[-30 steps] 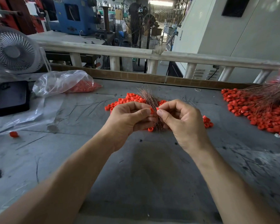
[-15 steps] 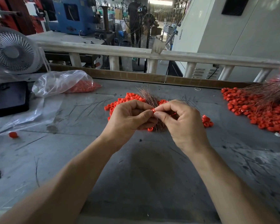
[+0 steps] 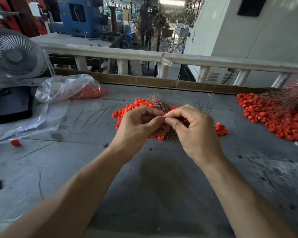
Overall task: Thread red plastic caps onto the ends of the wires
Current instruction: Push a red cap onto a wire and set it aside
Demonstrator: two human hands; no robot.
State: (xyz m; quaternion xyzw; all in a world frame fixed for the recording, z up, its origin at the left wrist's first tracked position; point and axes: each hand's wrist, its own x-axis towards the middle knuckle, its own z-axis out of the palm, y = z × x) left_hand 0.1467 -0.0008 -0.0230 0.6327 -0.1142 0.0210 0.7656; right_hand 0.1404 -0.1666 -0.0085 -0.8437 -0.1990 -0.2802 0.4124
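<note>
Our right hand (image 3: pixel 194 127) pinches a red cap (image 3: pixel 163 116) just right of the wire bundle (image 3: pixel 159 104) in our left hand's (image 3: pixel 138 126) grip (wire tip hidden).

Bare grey tabletop (image 3: pixel 162 186) nearward of fingertips. Beyond fingertips: loose red caps (image 3: pixel 136 104), wire bundle (image 3: pixel 159 103). Rightward: capped wire heap (image 3: pixel 279 115). Leftward: plastic bag (image 3: pixel 67 87), black case (image 3: pixel 14 103), fan (image 3: pixel 14 54).

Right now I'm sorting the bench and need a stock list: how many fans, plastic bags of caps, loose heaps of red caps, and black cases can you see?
Fans: 2 (desk fan, pedestal fan)
Bags of caps: 1
Cap heaps: 2 (centre heap, right heap)
Black cases: 1
Total: 6
</note>
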